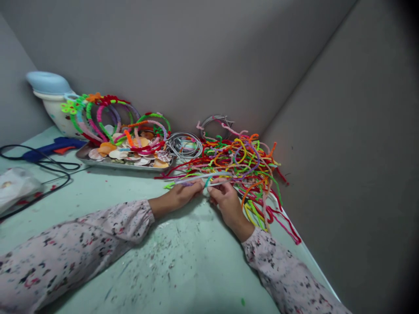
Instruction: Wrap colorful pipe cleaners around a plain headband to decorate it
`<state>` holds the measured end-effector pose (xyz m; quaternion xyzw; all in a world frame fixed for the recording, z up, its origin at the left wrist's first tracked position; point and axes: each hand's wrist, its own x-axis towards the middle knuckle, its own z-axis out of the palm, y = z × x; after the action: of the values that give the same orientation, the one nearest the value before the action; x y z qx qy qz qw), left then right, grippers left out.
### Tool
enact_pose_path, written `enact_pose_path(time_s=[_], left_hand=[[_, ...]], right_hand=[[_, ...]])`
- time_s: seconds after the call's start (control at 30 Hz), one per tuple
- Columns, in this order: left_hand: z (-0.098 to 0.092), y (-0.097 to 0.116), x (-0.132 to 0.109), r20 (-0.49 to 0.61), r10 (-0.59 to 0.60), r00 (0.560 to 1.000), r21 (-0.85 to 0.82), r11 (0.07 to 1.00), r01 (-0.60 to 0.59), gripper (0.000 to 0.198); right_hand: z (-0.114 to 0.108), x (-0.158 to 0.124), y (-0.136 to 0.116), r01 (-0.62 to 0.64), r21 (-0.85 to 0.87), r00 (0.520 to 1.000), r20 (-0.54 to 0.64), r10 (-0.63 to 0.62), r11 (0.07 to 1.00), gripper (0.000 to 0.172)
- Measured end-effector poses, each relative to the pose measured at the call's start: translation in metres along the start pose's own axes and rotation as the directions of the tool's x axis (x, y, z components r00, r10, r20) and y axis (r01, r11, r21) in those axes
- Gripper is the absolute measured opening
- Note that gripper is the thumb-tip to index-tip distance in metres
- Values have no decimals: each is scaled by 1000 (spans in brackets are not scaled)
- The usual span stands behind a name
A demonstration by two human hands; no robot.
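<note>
My left hand (pixel 183 196) and my right hand (pixel 225 200) meet at the near edge of a tangled heap of coloured pipe cleaners (pixel 242 165). Both hands are closed in a pinch on a pale strand, a thin headband or pipe cleaner (pixel 199 178), that runs across between them with a bit of green at the middle. The fingertips almost touch each other. Both sleeves are pale with dark speckles.
A metal tray (pixel 98 162) holds seashells and wrapped headbands (pixel 108 117). Bare wire headbands (pixel 185 146) lie beside it. A blue glue gun (pixel 52 147) with a black cord, a white-and-blue pot (pixel 52 100) and a plastic bag (pixel 15 185) are at left. Grey walls close the corner.
</note>
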<state>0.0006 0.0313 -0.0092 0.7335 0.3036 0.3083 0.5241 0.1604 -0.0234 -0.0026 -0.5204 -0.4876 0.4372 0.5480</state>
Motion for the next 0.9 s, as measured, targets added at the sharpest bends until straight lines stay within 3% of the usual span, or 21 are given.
enact_pose_path(time_s=[0.1,0.27,0.47,0.67,0.9], left_hand=[[-1,4,0,15,-30,999,-40,999,31,31],[-2,12,-1,60,-32,998,-50,998,35,31],[-2,11,-3,47,-119,992,-54,991,121,32],[-2,12,-2,50,-75,996,-75,994,79,31],[-1,8,-3,-14,-134,991,38,990,135,37]], right_hand=[[1,0,3,49,41,999,-6,-48,998,25],[2,2,6,76,-9,997,12,-76,997,19],[2,1,6,84,-34,996,5,-84,996,17],[1,-1,3,81,-46,996,26,-80,996,18],[2,-1,6,128,-165,990,-45,-137,978,17]])
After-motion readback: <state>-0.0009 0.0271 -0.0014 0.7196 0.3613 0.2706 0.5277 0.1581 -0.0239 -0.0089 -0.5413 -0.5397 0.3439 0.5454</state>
